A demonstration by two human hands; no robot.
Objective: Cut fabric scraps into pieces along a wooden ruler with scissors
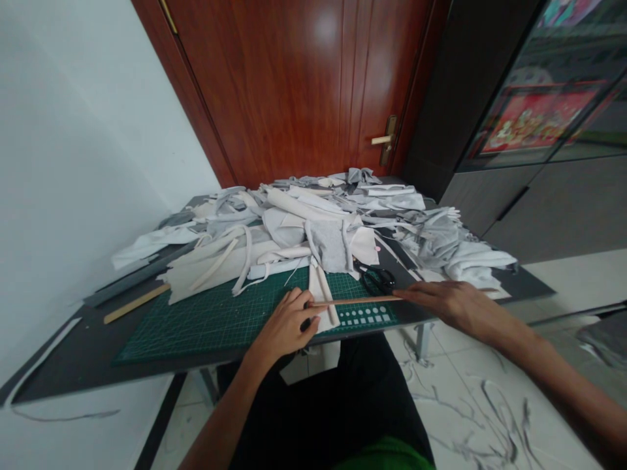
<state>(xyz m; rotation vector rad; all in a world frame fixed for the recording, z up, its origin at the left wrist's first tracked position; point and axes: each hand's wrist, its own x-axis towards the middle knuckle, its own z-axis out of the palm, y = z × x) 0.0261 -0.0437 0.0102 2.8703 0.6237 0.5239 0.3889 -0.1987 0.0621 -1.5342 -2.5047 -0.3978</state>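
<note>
My left hand (285, 325) rests on a green cutting mat (196, 329) and holds one end of a thin wooden strip (355, 301), with a small dark object (306, 324) showing among its fingers. My right hand (441, 303) reaches in from the right and grips the strip's other end. The strip lies across a narrow white fabric piece (321, 300). Black-handled scissors (377, 281) lie just beyond the strip, on the mat's far edge. A large heap of white and grey fabric scraps (318, 228) lies behind them.
A second wooden stick (136, 303) lies at the mat's left edge on the dark table (73, 365). A white wall (88, 130) runs along the left, and a red wooden door (289, 85) stands behind the table. Grey fabric trimmings (490, 418) litter the tiled floor.
</note>
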